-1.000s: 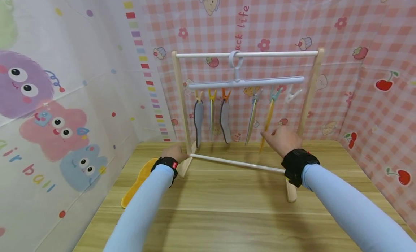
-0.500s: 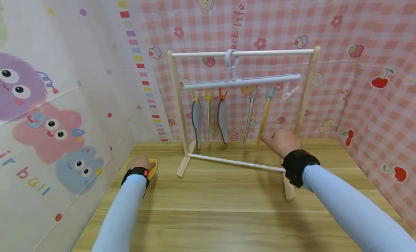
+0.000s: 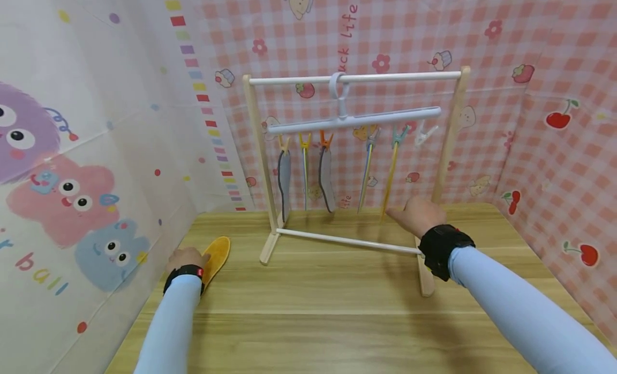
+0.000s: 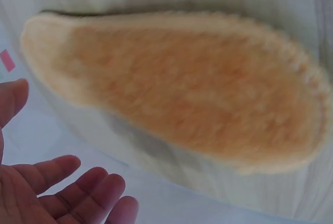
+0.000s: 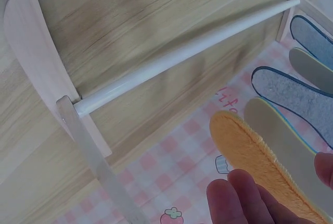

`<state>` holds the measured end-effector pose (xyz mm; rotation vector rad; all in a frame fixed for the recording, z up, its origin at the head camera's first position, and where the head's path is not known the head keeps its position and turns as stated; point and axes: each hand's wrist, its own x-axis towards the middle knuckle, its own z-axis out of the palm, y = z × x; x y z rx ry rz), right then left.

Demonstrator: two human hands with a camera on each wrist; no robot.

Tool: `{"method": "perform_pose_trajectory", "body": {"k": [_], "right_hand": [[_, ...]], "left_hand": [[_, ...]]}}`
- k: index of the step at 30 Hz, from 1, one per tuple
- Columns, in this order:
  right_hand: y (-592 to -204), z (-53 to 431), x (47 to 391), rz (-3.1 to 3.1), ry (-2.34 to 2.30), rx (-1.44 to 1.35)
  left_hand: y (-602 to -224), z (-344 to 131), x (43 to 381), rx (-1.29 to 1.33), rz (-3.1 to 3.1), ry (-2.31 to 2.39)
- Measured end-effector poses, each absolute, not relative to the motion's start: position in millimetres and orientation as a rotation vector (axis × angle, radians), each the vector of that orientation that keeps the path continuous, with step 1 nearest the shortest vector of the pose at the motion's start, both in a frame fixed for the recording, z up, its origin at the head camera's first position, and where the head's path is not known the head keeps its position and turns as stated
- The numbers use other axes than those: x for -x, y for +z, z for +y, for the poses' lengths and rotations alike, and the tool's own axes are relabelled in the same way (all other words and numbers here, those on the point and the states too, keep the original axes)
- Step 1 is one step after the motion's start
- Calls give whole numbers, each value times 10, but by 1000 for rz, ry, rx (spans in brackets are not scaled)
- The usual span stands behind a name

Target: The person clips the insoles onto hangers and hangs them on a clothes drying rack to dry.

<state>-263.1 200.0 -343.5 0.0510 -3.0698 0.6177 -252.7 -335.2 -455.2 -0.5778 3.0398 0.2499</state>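
Note:
My left hand (image 3: 185, 259) is beside the orange fuzzy insole (image 3: 218, 252) on the table's left. In the left wrist view this insole (image 4: 192, 86) lies apart from my loosely bent fingers (image 4: 104, 190), and nothing is in the hand. My right hand (image 3: 418, 217) hovers near the lower end of a second orange insole (image 3: 390, 176), which hangs from a teal clothespin (image 3: 399, 136). The right wrist view has my fingers (image 5: 229, 200) in front of that hanging insole (image 5: 242, 146), the thumb apart; whether they touch it I cannot tell.
A wooden rack (image 3: 260, 149) carries a pale hanger (image 3: 354, 121) on its top rod. Grey insoles (image 3: 326, 180) and thin edge-on ones hang from other clothespins. A white clothespin (image 3: 425, 135) at the right end holds nothing. A low white rod (image 3: 347, 241) joins the rack's feet.
My left hand has moved left from the rack's foot, across the orange insole on the table, to its left side. The right hand stays about where it was, and the view has shifted slightly.

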Motion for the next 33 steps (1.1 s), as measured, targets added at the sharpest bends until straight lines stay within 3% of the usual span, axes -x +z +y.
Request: {"method": "perform_pose_trajectory", "body": {"k": [12,33], "right_hand": [[-3453,2015,2633,-3084,632,-49],[-3459,2067,2636,-3103,591,-27]], "left_hand": [[-4679,-3243,2492,591,2956,305],[-4574,-3038,2612,489,2972,328]]}}
